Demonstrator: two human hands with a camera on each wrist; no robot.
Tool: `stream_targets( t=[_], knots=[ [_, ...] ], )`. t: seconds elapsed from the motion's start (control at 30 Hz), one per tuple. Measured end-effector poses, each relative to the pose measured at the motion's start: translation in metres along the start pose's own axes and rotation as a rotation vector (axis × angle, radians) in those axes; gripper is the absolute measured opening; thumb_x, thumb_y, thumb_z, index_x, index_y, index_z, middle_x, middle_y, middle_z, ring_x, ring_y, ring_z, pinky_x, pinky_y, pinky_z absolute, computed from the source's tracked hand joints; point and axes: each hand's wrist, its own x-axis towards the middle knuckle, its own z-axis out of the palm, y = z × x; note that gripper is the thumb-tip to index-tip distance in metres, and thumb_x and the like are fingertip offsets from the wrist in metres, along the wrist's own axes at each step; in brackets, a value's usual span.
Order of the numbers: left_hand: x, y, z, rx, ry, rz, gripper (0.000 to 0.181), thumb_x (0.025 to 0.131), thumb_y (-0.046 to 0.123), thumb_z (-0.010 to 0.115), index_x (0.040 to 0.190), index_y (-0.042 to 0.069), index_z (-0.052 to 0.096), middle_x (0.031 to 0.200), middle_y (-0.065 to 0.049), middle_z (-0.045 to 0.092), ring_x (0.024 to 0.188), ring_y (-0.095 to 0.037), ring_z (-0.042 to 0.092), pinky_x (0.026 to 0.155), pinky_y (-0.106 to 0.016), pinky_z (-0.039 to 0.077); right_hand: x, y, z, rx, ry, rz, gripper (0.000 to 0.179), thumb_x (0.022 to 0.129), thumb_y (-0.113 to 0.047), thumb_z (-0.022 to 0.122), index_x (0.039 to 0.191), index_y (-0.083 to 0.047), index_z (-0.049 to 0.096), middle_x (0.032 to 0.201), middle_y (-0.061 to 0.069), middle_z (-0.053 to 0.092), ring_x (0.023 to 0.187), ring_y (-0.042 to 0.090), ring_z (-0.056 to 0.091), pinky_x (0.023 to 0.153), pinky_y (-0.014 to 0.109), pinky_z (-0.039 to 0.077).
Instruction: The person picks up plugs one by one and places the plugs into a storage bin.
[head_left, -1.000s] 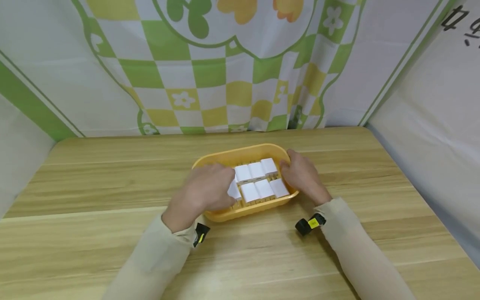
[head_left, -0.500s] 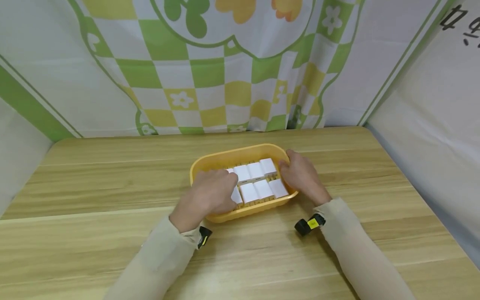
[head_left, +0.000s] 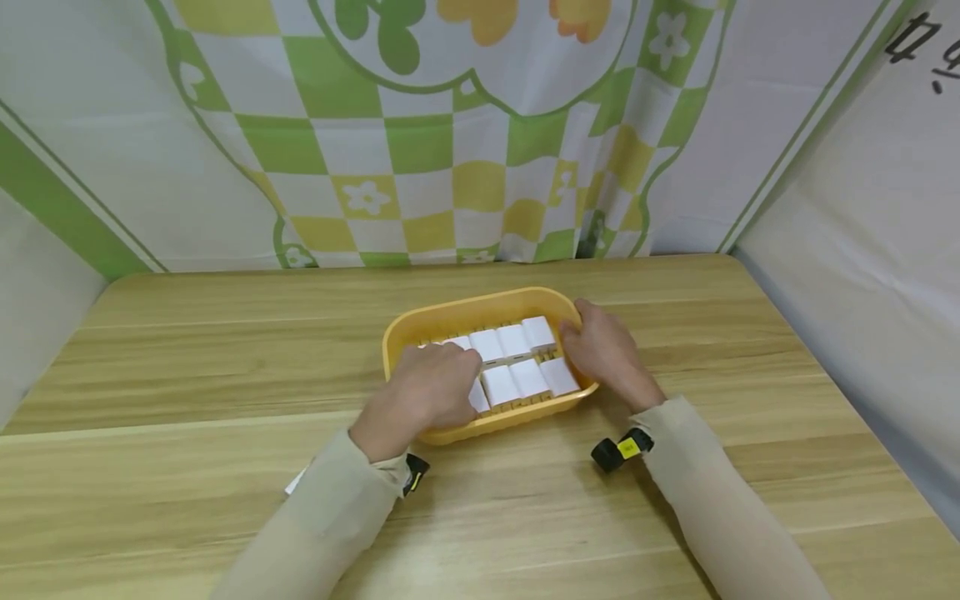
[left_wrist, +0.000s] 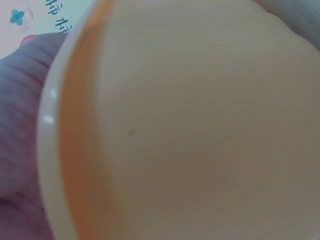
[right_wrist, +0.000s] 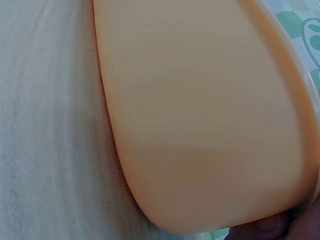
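Note:
A yellow plastic basket [head_left: 517, 415] sits on the wooden table, holding two rows of small white square blocks [head_left: 501, 385]. My left hand [head_left: 429, 387] reaches over its left end, fingers inside. Thumb and forefinger pinch a white block [head_left: 478, 397] at the left of the front row; the hand covers much of it. At the opposite end, my right hand [head_left: 606, 346] grips the basket's rim, thumb on the inner side. In the left wrist view, the basket's wall [left_wrist: 200, 125] hides most of the hand. Fingers [right_wrist: 265, 227] show below the rim in the right wrist view.
A white piece [head_left: 295, 482] lies on the table [head_left: 187, 375], partly hidden by the left sleeve. Behind the table hangs a green and yellow checked curtain [head_left: 420, 146]. Each wrist wears a small black camera [head_left: 609, 455].
My left hand has shifted slightly right and toward me with the block, uncovering another white block in the back row. The right hand keeps its grip. A white piece now shows beside the left sleeve.

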Motion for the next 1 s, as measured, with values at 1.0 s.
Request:
stream_targets(
  t=[1.0],
  knots=[
    [-0.0015,0.0020,0.0000,-0.041,0.045,0.000,0.020,0.079,0.016,0.084,0.079,0.012,0.064,0.074,0.000,0.058,0.068,-0.020,0.054,0.060,-0.040,0.047,-0.0007,-0.0005,-0.0006,-0.003,-0.008,0.001,0.032,0.105,-0.024,0.045,0.125,-0.001,0.057,0.098,0.017,0.065,0.082,0.029,0.060,0.072,0.041,0.049]
  ],
)
